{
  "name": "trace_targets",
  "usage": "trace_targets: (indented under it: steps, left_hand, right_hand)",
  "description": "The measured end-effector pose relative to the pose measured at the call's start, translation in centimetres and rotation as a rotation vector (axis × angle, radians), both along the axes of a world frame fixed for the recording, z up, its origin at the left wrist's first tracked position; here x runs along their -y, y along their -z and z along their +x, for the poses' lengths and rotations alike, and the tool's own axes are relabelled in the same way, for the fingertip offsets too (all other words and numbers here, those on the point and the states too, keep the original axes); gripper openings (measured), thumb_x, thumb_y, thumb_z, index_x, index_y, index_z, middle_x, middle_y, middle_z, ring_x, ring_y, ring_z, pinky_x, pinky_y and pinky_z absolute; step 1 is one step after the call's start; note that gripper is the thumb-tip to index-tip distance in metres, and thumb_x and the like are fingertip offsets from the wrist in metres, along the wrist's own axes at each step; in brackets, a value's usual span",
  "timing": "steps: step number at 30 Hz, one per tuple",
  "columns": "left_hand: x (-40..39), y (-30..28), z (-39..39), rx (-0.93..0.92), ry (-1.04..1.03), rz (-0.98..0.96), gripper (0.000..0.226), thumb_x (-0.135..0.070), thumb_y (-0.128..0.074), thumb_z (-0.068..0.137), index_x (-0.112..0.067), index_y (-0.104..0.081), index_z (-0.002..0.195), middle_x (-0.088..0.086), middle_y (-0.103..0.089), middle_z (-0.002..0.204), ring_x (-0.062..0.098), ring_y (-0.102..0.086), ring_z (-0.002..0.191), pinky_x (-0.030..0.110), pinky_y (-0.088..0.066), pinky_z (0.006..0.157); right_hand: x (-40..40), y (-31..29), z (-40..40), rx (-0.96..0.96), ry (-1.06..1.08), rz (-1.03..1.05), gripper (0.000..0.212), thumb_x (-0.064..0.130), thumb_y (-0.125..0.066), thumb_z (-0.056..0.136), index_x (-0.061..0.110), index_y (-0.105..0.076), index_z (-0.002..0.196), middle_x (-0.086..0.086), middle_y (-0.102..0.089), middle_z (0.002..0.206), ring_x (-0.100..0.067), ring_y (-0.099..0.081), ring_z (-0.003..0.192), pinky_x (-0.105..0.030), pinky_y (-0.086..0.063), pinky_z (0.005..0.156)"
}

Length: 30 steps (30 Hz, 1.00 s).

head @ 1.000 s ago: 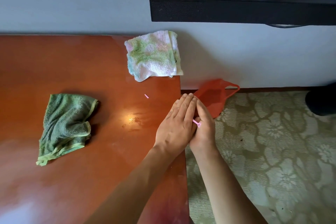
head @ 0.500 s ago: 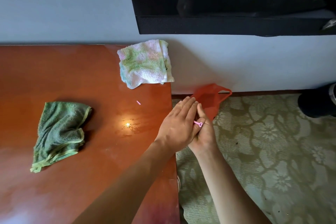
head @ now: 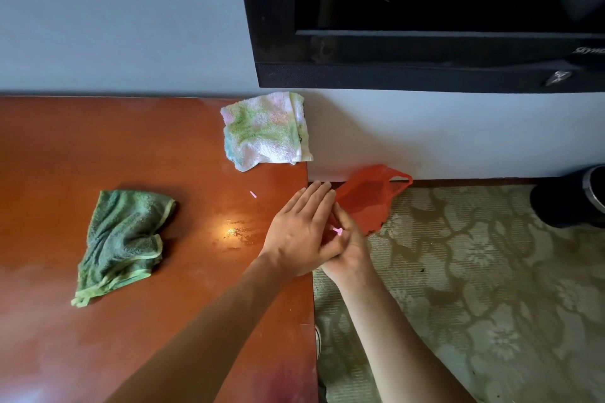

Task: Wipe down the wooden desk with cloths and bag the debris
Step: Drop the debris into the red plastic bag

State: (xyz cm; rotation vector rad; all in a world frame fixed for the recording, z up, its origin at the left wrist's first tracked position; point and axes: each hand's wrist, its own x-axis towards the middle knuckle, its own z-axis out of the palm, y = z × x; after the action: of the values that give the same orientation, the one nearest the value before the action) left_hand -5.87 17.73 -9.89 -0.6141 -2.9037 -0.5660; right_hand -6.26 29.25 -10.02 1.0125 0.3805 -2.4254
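Wooden desk (head: pixel 137 147): reddish-brown, glossy top, filling the left and lower-left of the view, its right edge running down toward the viewer, a bright glare spot near that edge. Pink scrap (head: pixel 338 232): small, sitting in the right hand just off the desk's right edge. Right hand (head: pixel 352 249): held beyond the desk's right edge, fingers cupped loosely around the scrap; how firmly it is gripped cannot be told, as the other hand covers part of it. Left hand (head: pixel 302 232): flat, fingers straight and close together, lying over the desk's right edge and touching the right hand. Pink sliver (head: pixel 253 194): a second tiny piece, lying on the desk top a little in from the right edge, apart from both hands. Green cloth (head: pixel 121 239): crumpled, with a lighter hem, on the desk well in from the right edge, toward the left. Pale cloth (head: pixel 266 131): folded, white with green and pink blotches, at the desk's far right corner, one side overhanging the edge. Orange bag (head: pixel 370 199): thin plastic with handles, on the floor beside the desk's far right corner, against the wall. Carpet (head: pixel 474 288): patterned, greenish, covering the floor right of the desk. Television (head: pixel 425 16): black, on the wall above and right of the desk's far corner.
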Motion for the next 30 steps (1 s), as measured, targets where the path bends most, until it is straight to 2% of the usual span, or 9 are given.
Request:
trace_targets:
  steps: [3,7,9,11,15,21,23,28,30]
  left_hand:
    - [1.5,0.0,0.7,0.002,0.012,0.033,0.078,-0.061,-0.048,0.097,-0.004,-0.050,0.150,0.012,-0.046,0.159,0.025,-0.035,0.153,0.044,-0.030,0.125]
    - [4.3,0.2,2.1,0.018,0.012,0.066,0.079,-0.060,-0.051,0.097,-0.004,-0.047,0.152,0.011,-0.044,0.160,0.023,-0.032,0.154,0.041,-0.030,0.125]
    - [5.5,0.4,2.9,0.031,-0.007,0.107,0.071,-0.053,-0.048,0.101,-0.003,-0.049,0.151,0.010,-0.045,0.160,0.022,-0.033,0.154,0.039,-0.033,0.124]
    - [6.8,0.6,3.5,0.017,-0.024,0.140,0.058,-0.039,-0.048,0.103,-0.003,-0.053,0.148,0.010,-0.048,0.157,0.023,-0.040,0.150,0.039,-0.040,0.120]
    - [8.7,1.4,4.4,-0.004,-0.056,0.155,0.046,-0.022,-0.053,0.101,-0.005,-0.056,0.144,0.010,-0.053,0.153,0.026,-0.051,0.142,0.040,-0.048,0.112]
    - [7.0,1.4,5.5,-0.006,-0.012,0.097,0.060,-0.053,-0.053,0.101,-0.007,-0.062,0.139,0.012,-0.057,0.147,0.029,-0.049,0.143,0.040,-0.053,0.103]
    - [6.5,1.7,5.5,-0.009,-0.037,0.067,0.059,-0.055,-0.052,0.100,-0.007,-0.068,0.132,0.013,-0.059,0.144,0.031,-0.049,0.142,0.041,-0.055,0.099]
    - [4.1,1.9,5.7,-0.074,-0.077,0.109,0.034,-0.034,-0.062,0.099,-0.003,-0.074,0.108,0.014,-0.065,0.120,0.033,-0.062,0.117,0.043,-0.062,0.085]
    - [2.8,1.4,5.3,-0.078,-0.120,0.135,0.023,-0.024,-0.072,0.097,-0.003,-0.073,0.107,0.011,-0.064,0.110,0.030,-0.062,0.104,0.041,-0.060,0.081]
  right_hand:
    - [0.2,-0.8,0.0,0.003,-0.014,0.074,0.027,0.025,-0.067,0.098,0.010,-0.073,0.119,-0.013,-0.072,0.125,-0.027,-0.067,0.123,-0.041,-0.050,0.111]
    - [0.9,-0.7,-0.2,0.024,0.038,0.227,0.046,0.010,-0.079,0.078,0.017,-0.066,0.121,-0.015,-0.071,0.120,-0.028,-0.071,0.115,-0.046,-0.060,0.095]
    - [0.9,-0.8,-0.2,0.032,0.038,0.290,0.030,0.003,-0.075,0.085,0.016,-0.067,0.111,-0.011,-0.072,0.104,-0.021,-0.074,0.096,-0.040,-0.063,0.080]
    - [0.9,-1.2,-0.3,0.048,0.042,0.308,0.021,-0.001,-0.069,0.092,0.014,-0.067,0.107,-0.011,-0.072,0.097,-0.021,-0.073,0.087,-0.036,-0.064,0.068]
    - [1.0,-1.3,-0.4,0.069,0.045,0.331,0.023,-0.002,-0.069,0.091,0.013,-0.066,0.108,-0.011,-0.074,0.088,-0.023,-0.072,0.089,-0.038,-0.064,0.069]
    - [1.5,-1.9,-0.3,0.085,0.082,0.383,0.024,-0.001,-0.068,0.093,0.013,-0.065,0.112,-0.011,-0.073,0.093,-0.023,-0.073,0.086,-0.036,-0.064,0.065]
    - [1.8,-1.8,-0.2,0.088,0.093,0.396,0.025,-0.002,-0.068,0.093,0.013,-0.065,0.112,-0.011,-0.073,0.090,-0.021,-0.073,0.084,-0.034,-0.063,0.064]
    - [2.0,-1.8,-0.3,0.108,0.125,0.443,0.028,-0.006,-0.067,0.092,0.011,-0.065,0.115,-0.013,-0.071,0.083,-0.025,-0.071,0.082,-0.031,-0.062,0.058]
    - [1.6,-1.7,-0.7,0.111,0.129,0.467,0.030,-0.009,-0.066,0.092,0.010,-0.064,0.115,-0.014,-0.069,0.083,-0.026,-0.069,0.080,-0.032,-0.062,0.057]
